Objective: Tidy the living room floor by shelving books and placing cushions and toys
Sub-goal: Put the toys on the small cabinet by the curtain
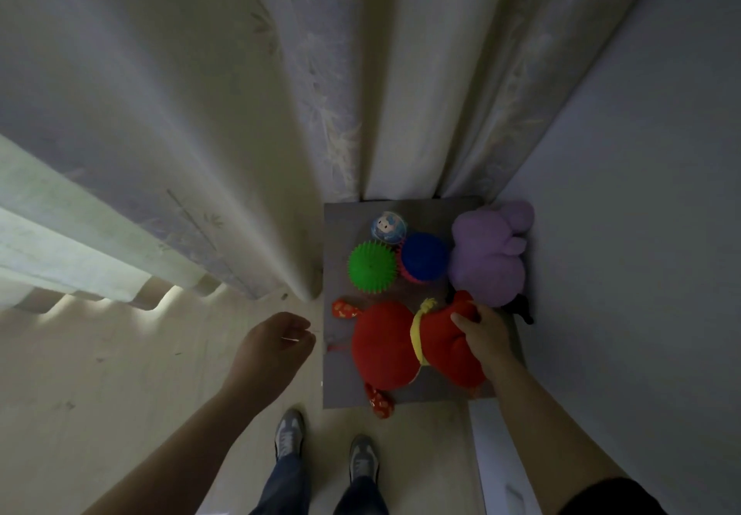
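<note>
Alongside, green ball, purple plush perhaps.

A grey mat sits in a corner, hemmed by curtain folds behind and left and a wall on the right. A red plush toy fills its near half; a purple plush, green spiky ball, blue spiky ball and small round toy crowd the far half. Bare floor lies open left of the mat.
</note>
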